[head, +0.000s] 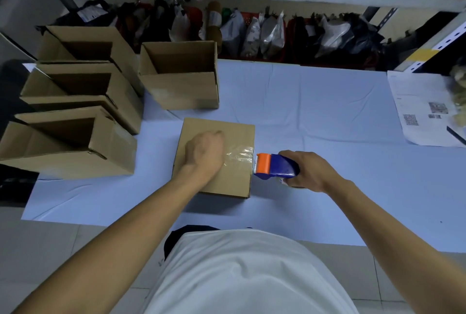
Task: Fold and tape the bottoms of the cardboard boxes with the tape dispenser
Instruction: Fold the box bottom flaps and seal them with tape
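Observation:
A brown cardboard box (234, 137) lies bottom-up in the middle of the pale blue sheet (315, 111). My left hand (204, 153) presses down flat on its folded flaps. A strip of clear tape (239, 156) runs from under that hand to the box's right edge. My right hand (306, 171) grips the blue and orange tape dispenser (274, 166), whose orange head touches the right edge of the box.
Several open-topped cardboard boxes (75, 117) stand at the left, and one (180, 76) behind the worked box. Printed papers (423, 111) lie at the right. Shelves with bagged goods (264, 33) line the back.

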### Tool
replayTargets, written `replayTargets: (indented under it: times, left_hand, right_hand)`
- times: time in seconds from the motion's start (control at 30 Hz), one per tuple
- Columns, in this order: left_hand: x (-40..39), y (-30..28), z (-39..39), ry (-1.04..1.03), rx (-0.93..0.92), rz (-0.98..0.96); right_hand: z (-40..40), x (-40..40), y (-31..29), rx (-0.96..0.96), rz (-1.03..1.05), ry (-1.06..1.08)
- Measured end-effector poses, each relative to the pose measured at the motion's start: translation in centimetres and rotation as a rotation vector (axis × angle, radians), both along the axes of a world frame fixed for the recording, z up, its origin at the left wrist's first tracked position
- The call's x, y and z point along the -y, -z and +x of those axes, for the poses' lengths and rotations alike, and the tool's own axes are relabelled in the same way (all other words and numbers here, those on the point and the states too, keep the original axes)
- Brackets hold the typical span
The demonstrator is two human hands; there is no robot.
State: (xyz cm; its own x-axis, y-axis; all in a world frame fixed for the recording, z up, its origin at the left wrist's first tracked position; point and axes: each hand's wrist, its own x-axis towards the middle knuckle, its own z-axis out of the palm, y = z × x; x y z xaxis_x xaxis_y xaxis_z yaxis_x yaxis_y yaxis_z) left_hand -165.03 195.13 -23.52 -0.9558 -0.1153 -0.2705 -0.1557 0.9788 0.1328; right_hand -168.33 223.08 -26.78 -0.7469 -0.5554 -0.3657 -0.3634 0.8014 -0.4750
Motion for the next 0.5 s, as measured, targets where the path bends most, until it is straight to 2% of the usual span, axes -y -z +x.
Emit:
replayTargets:
  times: [0.07, 0.1, 0.17, 0.23, 0.37, 0.5]
  left_hand:
    - [-0.6, 0.4, -0.1, 0.313, -0.019, 0.206]
    - [-0.7, 0.6, -0.1, 0.388, 0.015, 0.307]
    - [-0.7, 1.0, 0.1, 0.341, 0.019, 0.441]
    - [-0.7, 1.4, 0.3, 0.25, -0.024, 0.436]
    - [-2.0, 1.8, 1.1, 0.32, -0.073, 0.282]
    - [-2.0, 2.0, 1.9, 0.383, -0.146, 0.343]
  right_hand:
    - [-0.1, 0.7, -0.1, 0.016, 0.016, -0.01]
    - [-0.3, 0.9, -0.1, 0.021, 0.024, -0.011]
    - [-0.5, 1.1, -0.2, 0.026, 0.033, -0.024]
    - [-0.6, 1.3, -0.3, 0.034, 0.037, -0.027]
    - [-0.6, 1.2, -0.4, 0.076, 0.022, 0.013]
    - [-0.3, 1.1, -0.2, 0.099, -0.001, 0.023]
